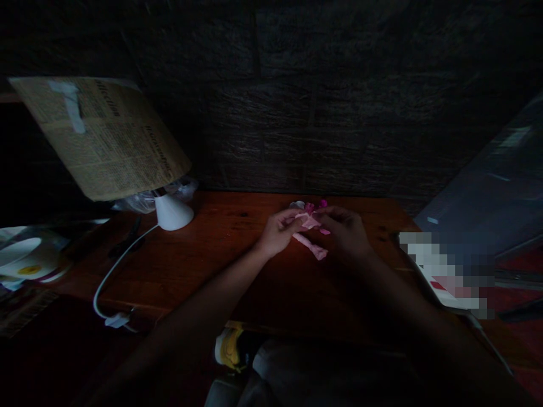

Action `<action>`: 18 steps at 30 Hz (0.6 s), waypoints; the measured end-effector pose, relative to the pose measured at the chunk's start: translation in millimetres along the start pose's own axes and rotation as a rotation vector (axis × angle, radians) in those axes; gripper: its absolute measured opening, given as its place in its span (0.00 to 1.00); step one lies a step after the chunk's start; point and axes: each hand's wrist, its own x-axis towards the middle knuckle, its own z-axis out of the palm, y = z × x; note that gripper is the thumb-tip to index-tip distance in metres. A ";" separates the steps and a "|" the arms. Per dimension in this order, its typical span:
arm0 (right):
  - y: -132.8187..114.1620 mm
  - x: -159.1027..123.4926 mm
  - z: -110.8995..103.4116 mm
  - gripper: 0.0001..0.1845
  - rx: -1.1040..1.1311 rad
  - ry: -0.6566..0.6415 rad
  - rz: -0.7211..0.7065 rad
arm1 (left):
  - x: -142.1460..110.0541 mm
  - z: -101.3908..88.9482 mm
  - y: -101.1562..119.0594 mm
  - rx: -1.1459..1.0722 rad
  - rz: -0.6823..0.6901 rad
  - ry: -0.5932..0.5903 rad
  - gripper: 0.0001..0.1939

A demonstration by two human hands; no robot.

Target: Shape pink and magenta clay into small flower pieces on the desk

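Between my two hands is a pale pink crumpled piece, thin like paper or cloth. My left hand pinches its left side with thumb and fingers. At its right edge, my right hand has its fingers closed on it. A pale pink twisted strip with a flared, ruffled end slants towards me just below the hands; whether it joins the held piece I cannot tell. Bright pink bits show behind the fingers, next to a small whitish thing. Dim light hides finer detail.
The wooden table backs onto a dark brick-patterned wall. A lamp with a newspaper-print shade and white base stands left, its white cord trailing over the front edge. A white cup is far left; a pale, blurred-out object lies right.
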 end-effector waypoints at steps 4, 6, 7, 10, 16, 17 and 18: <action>1.0 0.4 -0.9 0.18 0.054 -0.014 0.028 | 0.4 0.5 3.6 -0.100 -0.048 -0.008 0.17; 1.1 0.4 -2.3 0.19 0.064 -0.036 0.031 | -0.1 -2.1 7.3 -0.085 -0.052 -0.037 0.18; 0.9 0.2 -3.2 0.20 0.060 -0.041 0.036 | -0.2 -3.7 8.9 -0.073 -0.057 -0.057 0.18; -0.4 -0.2 -5.9 0.20 0.037 -0.066 0.045 | -0.2 -8.3 10.6 -0.038 -0.084 -0.120 0.18; 3.1 1.5 -9.3 0.22 0.042 -0.244 0.052 | 0.6 -10.0 5.0 -0.055 -0.099 -0.085 0.15; 4.6 2.0 -9.9 0.22 0.029 -0.250 0.052 | 0.7 -9.7 4.6 -0.067 -0.110 -0.076 0.15; 6.1 2.4 -10.5 0.21 0.016 -0.253 0.051 | 0.8 -9.5 4.5 -0.078 -0.121 -0.072 0.15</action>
